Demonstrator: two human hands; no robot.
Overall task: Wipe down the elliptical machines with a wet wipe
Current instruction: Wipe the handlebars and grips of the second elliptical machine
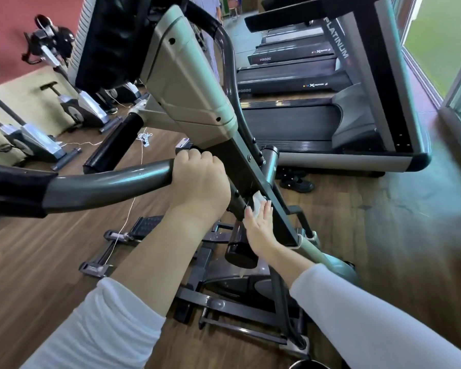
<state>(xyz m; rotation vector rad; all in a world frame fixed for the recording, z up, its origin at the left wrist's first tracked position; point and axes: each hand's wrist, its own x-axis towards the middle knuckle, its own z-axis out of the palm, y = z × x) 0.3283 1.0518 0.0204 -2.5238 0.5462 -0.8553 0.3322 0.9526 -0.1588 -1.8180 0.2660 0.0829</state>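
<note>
- Grip of the right hand [258,225]: wide, with the fingers straight and flat. They press a small crumpled white wet wipe [258,202] against the dark slanted steel column [244,166] of the grey elliptical machine [232,282]. The wipe sits under the fingertips, on the lower half of the column.
- Grip of the left hand [200,179]: closed tight, fingers curled round a curved dark-grey tubular handlebar [109,179], just left of the column and above the wipe.
- White long sleeves [104,328] cover both arms from the mid-forearm back, on the camera's side of the column.
- Pale grey-green plastic shroud [186,83] wraps the column's upper part, and a black padded side handle [112,147] juts out to the column's left.
- Black ribbed pedal [147,226] lies low to the left of the column's foot, above the brown wood-plank floor [37,249].
- Thin white cable [129,209] trails over the floor left of the column.
- Black shoe [297,183] rests on the floor just right of the column.
- Black treadmills [304,121] stand in a row to the column's right; the nearest upright reads "PLATINUM".
- Silver-and-black exercise bikes [37,139] stand well left of the column, near a red wall [8,35].
- Large glass window [442,35] showing green outside lies far right of the column, beyond the treadmills.
</note>
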